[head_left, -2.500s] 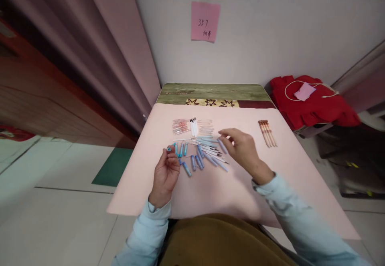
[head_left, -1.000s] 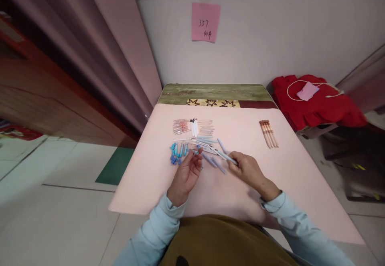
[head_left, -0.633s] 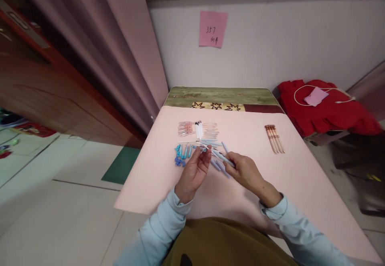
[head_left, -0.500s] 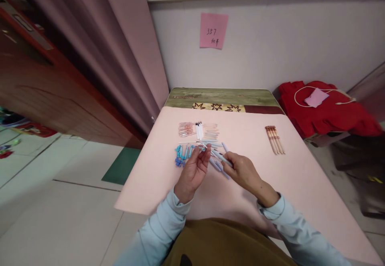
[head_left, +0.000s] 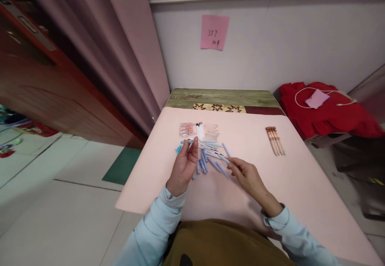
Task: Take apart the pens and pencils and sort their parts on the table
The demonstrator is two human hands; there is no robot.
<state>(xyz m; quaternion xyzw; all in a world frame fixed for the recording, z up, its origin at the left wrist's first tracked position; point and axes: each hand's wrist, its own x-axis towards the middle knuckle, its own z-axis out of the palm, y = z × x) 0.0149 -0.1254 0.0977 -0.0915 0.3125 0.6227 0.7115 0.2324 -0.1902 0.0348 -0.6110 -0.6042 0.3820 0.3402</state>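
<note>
My left hand (head_left: 183,165) is raised over a scatter of blue pen parts (head_left: 203,162) and pinches a small blue cap (head_left: 189,141) between thumb and fingertips. My right hand (head_left: 247,174) rests low on the pink sheet (head_left: 240,194); its fingers are closed on a pale blue pen barrel (head_left: 217,155) that points up and left toward the left hand. A row of clear and orange-tinted pen parts (head_left: 198,130) lies just beyond the hands.
Several brown pens (head_left: 274,140) lie together at the right of the sheet. A green wooden tabletop (head_left: 222,97) shows behind it. A red cloth (head_left: 327,109) with a white cable sits at right. A pink note (head_left: 214,32) hangs on the wall; curtain at left.
My left hand has shifted left and up with the cap. My right hand has slid a little back, so cap and barrel are farther apart than half a second ago.
</note>
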